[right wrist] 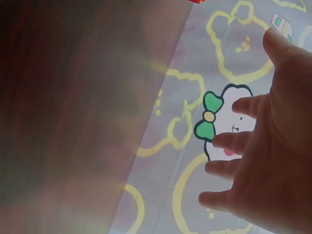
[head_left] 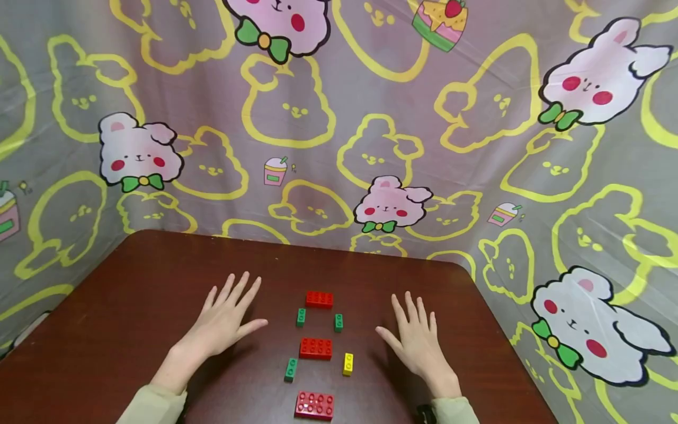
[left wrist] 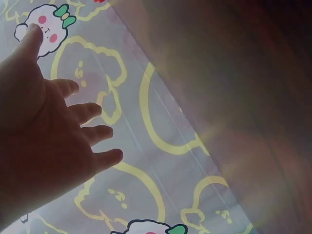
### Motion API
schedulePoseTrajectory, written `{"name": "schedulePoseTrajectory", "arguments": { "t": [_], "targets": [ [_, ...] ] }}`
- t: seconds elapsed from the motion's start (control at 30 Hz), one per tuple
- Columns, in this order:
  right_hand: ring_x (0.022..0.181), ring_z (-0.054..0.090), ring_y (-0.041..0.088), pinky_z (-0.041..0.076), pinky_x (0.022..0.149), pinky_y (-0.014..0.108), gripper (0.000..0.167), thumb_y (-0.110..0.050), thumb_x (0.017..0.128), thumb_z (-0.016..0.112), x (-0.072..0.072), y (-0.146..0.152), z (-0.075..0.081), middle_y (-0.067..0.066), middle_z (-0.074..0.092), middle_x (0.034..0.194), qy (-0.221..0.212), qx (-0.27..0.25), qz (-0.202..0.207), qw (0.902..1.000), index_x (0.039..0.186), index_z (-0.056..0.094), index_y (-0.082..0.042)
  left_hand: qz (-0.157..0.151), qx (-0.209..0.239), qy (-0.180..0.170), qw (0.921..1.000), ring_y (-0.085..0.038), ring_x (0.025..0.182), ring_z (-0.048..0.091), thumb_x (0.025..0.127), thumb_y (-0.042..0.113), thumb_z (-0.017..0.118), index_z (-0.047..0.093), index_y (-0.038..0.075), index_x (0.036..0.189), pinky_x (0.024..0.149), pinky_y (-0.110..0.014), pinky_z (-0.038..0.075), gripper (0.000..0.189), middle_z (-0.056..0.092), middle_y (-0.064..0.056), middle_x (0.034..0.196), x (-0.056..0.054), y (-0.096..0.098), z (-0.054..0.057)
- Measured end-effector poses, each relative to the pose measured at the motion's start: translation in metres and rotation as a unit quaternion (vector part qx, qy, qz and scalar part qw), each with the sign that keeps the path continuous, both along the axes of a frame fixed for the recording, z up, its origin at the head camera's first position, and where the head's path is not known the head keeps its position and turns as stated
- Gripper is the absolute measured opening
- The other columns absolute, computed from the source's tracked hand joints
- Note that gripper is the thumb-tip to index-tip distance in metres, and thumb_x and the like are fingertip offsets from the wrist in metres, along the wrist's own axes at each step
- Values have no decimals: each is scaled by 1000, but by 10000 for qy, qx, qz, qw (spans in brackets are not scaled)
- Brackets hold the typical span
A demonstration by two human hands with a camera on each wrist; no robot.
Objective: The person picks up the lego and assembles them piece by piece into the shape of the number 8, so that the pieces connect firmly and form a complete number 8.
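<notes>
My left hand (head_left: 219, 324) is spread over the table left of the toy bricks, its fingers straight and holding nothing. On the other side, my right hand (head_left: 415, 341) is spread the same way, also holding nothing. Between them lie a far red brick (head_left: 319, 300), a middle red brick (head_left: 316, 348) and a near red brick (head_left: 315, 406). Small green bricks sit at far left (head_left: 301, 317), far right (head_left: 339, 323) and near left (head_left: 291, 370). A small yellow brick (head_left: 348, 364) lies nearest the right hand. Both wrist views show extended fingers apart from any brick.
The dark brown wooden table (head_left: 132, 282) has rounded far corners. A grey curtain (head_left: 312, 159) printed with yellow outlines and white bunny faces hangs behind it and along the sides. Dark bands show at both wrists, below the pale sleeves (head_left: 153, 405).
</notes>
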State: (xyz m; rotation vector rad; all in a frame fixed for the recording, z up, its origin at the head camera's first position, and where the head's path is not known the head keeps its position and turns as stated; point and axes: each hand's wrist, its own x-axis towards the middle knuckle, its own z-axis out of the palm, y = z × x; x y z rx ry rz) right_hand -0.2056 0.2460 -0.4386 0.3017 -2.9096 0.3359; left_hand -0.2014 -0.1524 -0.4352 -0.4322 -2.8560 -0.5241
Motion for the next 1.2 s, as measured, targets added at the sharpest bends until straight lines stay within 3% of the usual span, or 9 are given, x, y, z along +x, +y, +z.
{"name": "schedulePoseTrajectory", "arguments": {
  "t": [0.47, 0.77, 0.93, 1.2],
  "targets": [
    [146, 30, 46, 26, 113, 69, 76, -59, 94, 54, 8, -2, -9, 21, 35, 158, -205, -95, 260, 9994, 151, 39, -12, -408, 7, -109, 9991, -48, 145, 29, 91, 51, 63, 34, 5, 153, 113, -66, 29, 83, 34, -26, 157, 7, 1, -5],
    [128, 51, 38, 47, 99, 56, 69, -54, 93, 61, 12, -6, -18, 18, 52, 142, 199, -110, 613, 9979, 142, 51, -7, -559, -49, -321, 9979, -47, 145, 32, 95, 48, 60, 39, -2, 148, 113, -64, 29, 76, 41, -26, 153, 12, 3, -6],
    [118, 57, 31, 52, 92, 48, 65, -47, 90, 67, 14, -8, -21, 14, 58, 133, 443, -146, 754, 9961, 139, 54, -6, -785, -109, -156, 9967, -48, 142, 37, 92, 47, 64, 42, -7, 145, 112, -61, 34, 79, 44, -29, 150, 10, 3, -10],
    [119, 59, 29, 54, 91, 48, 60, -36, 90, 72, 18, -11, -18, 10, 61, 129, 47, -583, 625, 9963, 138, 54, -5, -1108, 2, -353, 9932, -49, 140, 38, 89, 45, 69, 42, -9, 144, 110, -60, 37, 82, 44, -29, 149, 11, 4, -7]
  ]
}}
